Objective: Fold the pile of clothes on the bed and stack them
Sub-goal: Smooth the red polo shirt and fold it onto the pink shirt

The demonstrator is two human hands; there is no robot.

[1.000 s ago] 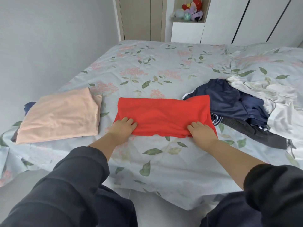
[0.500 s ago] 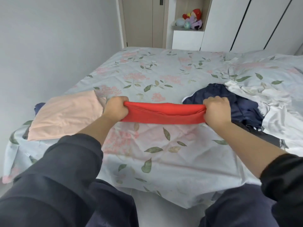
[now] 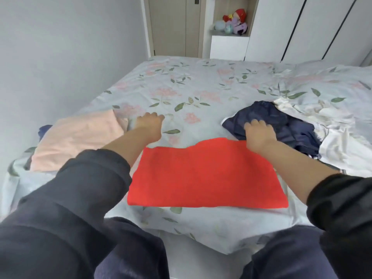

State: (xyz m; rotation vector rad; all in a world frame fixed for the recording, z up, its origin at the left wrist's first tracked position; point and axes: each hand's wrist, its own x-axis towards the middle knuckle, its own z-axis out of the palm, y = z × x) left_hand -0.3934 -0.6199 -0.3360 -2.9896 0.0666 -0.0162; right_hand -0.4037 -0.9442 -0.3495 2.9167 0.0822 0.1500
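Left hand (image 3: 150, 122) and right hand (image 3: 258, 133) are both released, fingers loose, above the pale floral bedsheet (image 3: 201, 87) with bare room toward 12 o'clock, while the flat folded red cloth garment (image 3: 205, 174) lies at 6 o'clock between the forearms, its far right corner under the right wrist, folded peach cloth (image 3: 80, 137) at 9, crumpled navy garment (image 3: 281, 121) at 3.

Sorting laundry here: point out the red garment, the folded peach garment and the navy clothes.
red garment (image 3: 205, 174), head view, its flat middle.
folded peach garment (image 3: 78, 139), head view, top face.
navy clothes (image 3: 289, 127), head view, crumpled middle.
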